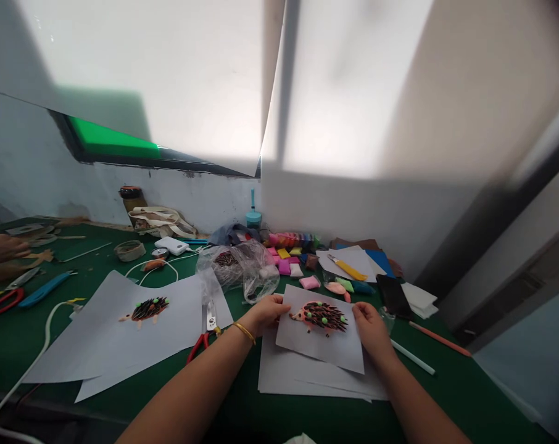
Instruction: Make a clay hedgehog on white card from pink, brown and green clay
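Note:
Between my two hands is a white sheet of paper (298, 342) bearing a hedgehog figure (326, 316) with a pink face, dark spikes and green dots. My left hand (266, 311) pinches the sheet's left edge; a gold bangle circles that wrist. On the opposite side, my right hand (371, 327) grips the right edge. The held sheet is tilted above a stack of white paper (284, 379) on the green table. To the left, a second hedgehog (147, 310) lies on another white sheet (168, 345). Red-handled scissors (200, 345) rest beside my left forearm, partly hidden.
Small coloured clay packets (284, 268) and a clear plastic bag (242, 268) sit at the back. A yellow cutter (351, 269) lies on papers. At far left, another person's hand (4, 248) is near a blue cutter (45, 290). A white cable (43, 351) crosses the table's left edge.

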A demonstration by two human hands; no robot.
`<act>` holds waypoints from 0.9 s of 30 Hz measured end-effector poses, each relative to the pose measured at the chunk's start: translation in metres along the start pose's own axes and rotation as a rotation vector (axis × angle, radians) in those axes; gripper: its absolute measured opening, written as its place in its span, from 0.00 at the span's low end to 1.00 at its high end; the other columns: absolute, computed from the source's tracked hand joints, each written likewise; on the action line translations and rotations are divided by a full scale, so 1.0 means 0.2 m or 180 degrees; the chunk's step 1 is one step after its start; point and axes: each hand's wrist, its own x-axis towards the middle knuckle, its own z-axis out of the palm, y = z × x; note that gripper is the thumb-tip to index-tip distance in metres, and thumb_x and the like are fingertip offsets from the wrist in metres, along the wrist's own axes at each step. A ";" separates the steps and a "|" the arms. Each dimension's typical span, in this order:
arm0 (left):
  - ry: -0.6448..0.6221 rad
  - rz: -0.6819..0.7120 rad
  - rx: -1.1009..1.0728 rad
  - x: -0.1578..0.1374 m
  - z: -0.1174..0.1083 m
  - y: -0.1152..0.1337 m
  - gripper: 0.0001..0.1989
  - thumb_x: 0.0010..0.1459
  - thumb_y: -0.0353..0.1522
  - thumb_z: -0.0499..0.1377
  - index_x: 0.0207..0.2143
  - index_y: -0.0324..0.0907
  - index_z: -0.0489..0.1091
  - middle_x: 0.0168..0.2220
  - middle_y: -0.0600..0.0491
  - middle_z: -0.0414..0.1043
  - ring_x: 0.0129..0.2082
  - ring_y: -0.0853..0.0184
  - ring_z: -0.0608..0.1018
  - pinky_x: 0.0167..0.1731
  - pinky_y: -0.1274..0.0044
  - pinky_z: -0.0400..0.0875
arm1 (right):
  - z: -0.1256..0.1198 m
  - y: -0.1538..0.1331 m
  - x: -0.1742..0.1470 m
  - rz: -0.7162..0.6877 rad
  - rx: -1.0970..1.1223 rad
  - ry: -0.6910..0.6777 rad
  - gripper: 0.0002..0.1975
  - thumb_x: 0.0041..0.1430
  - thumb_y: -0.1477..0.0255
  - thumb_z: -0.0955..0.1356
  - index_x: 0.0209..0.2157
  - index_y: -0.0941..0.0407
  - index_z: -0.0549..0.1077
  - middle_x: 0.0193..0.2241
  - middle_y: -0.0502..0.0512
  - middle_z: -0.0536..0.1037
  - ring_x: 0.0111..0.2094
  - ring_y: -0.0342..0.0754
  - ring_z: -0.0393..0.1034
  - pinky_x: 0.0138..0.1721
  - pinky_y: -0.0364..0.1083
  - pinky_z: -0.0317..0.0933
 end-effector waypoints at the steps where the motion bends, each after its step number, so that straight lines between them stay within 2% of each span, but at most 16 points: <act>1: 0.0015 -0.0025 -0.0115 -0.01 0.02 0.00 0.18 0.41 0.36 0.66 0.35 0.38 0.71 0.29 0.51 0.73 0.24 0.69 0.74 0.24 0.79 0.66 | 0.00 0.01 0.00 0.0061 0.0102 0.0000 0.16 0.48 0.56 0.65 0.32 0.55 0.68 0.25 0.50 0.73 0.27 0.48 0.67 0.28 0.44 0.60; 9: -0.0227 -0.0428 -0.1412 -0.10 0.11 -0.03 0.22 0.48 0.38 0.63 0.46 0.40 0.67 0.35 0.47 0.75 0.30 0.62 0.78 0.31 0.73 0.71 | 0.01 0.00 -0.01 0.0565 0.0826 -0.0142 0.17 0.46 0.56 0.68 0.34 0.53 0.68 0.21 0.47 0.73 0.20 0.46 0.66 0.19 0.43 0.59; 14: -0.0187 -0.0578 -0.1814 -0.18 0.15 -0.01 0.26 0.52 0.39 0.60 0.52 0.41 0.62 0.38 0.45 0.75 0.32 0.59 0.78 0.34 0.69 0.72 | 0.01 -0.06 -0.06 0.0648 0.0966 -0.0416 0.22 0.51 0.56 0.65 0.44 0.54 0.67 0.25 0.52 0.78 0.23 0.51 0.72 0.24 0.48 0.66; 16: -0.0218 -0.0596 -0.1916 -0.22 0.15 0.01 0.27 0.53 0.39 0.59 0.54 0.41 0.60 0.39 0.44 0.75 0.34 0.58 0.78 0.34 0.69 0.72 | -0.01 -0.08 -0.07 0.0276 0.0676 -0.0580 0.22 0.54 0.56 0.62 0.46 0.55 0.68 0.30 0.57 0.79 0.28 0.54 0.74 0.29 0.52 0.68; 20: -0.0302 -0.0496 -0.2044 -0.29 0.13 0.03 0.29 0.54 0.39 0.59 0.56 0.40 0.58 0.41 0.43 0.74 0.36 0.57 0.78 0.36 0.69 0.72 | -0.06 -0.10 -0.10 -0.0839 -0.0078 -0.0789 0.15 0.49 0.60 0.67 0.36 0.53 0.76 0.41 0.61 0.77 0.44 0.60 0.71 0.46 0.56 0.64; 23: -0.0315 -0.0475 -0.2122 -0.33 0.10 0.04 0.30 0.54 0.39 0.58 0.57 0.41 0.56 0.42 0.43 0.74 0.37 0.57 0.78 0.37 0.68 0.72 | -0.07 -0.12 -0.11 -0.1381 -0.0485 -0.1056 0.14 0.51 0.62 0.66 0.35 0.55 0.77 0.44 0.63 0.75 0.47 0.60 0.68 0.50 0.57 0.61; 25: -0.0350 -0.0505 -0.2197 -0.36 0.08 0.03 0.29 0.55 0.39 0.58 0.58 0.39 0.56 0.42 0.43 0.74 0.37 0.56 0.78 0.38 0.68 0.71 | -0.06 -0.14 -0.12 -0.1477 -0.0536 -0.1319 0.16 0.55 0.62 0.64 0.37 0.56 0.77 0.45 0.63 0.74 0.47 0.59 0.67 0.50 0.57 0.61; 27: -0.0461 -0.0513 -0.2309 -0.38 0.07 0.02 0.29 0.56 0.38 0.57 0.57 0.38 0.57 0.43 0.42 0.73 0.39 0.56 0.78 0.40 0.68 0.71 | -0.03 -0.16 -0.12 -0.1316 -0.0208 -0.1556 0.17 0.57 0.62 0.63 0.40 0.56 0.77 0.48 0.63 0.73 0.49 0.58 0.67 0.51 0.56 0.61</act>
